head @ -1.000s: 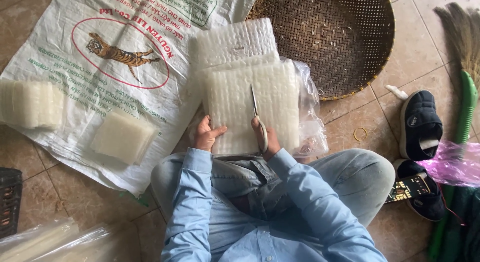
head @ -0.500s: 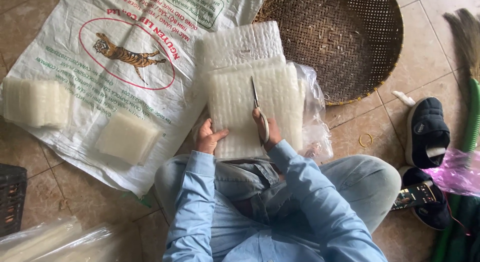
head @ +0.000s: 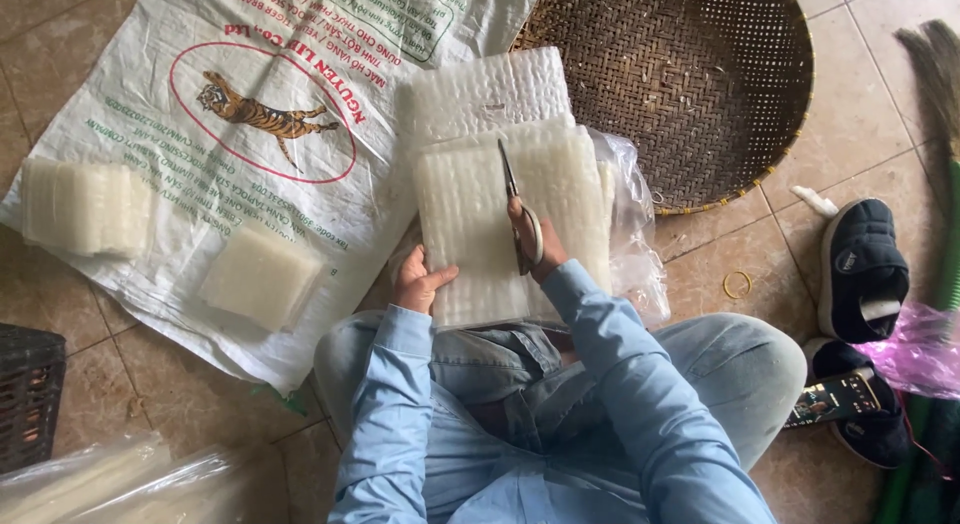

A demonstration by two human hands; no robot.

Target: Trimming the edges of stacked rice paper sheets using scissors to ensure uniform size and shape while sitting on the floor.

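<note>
Scissors (head: 515, 206) have crept further up the stack of sheets (head: 510, 219), blades nearly closed. Right hand (head: 535, 246) grips the handles; left hand (head: 420, 282) pinches the stack's near corner. It's pale, bumpy, translucent stuff, lying partly over the printed woven sack (head: 250, 114) beside a round wicker basket (head: 700, 74).

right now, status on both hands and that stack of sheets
Left hand grips the stack of white sheets at its near-left corner. Right hand works scissors up its middle. Nothing blocking.
</note>
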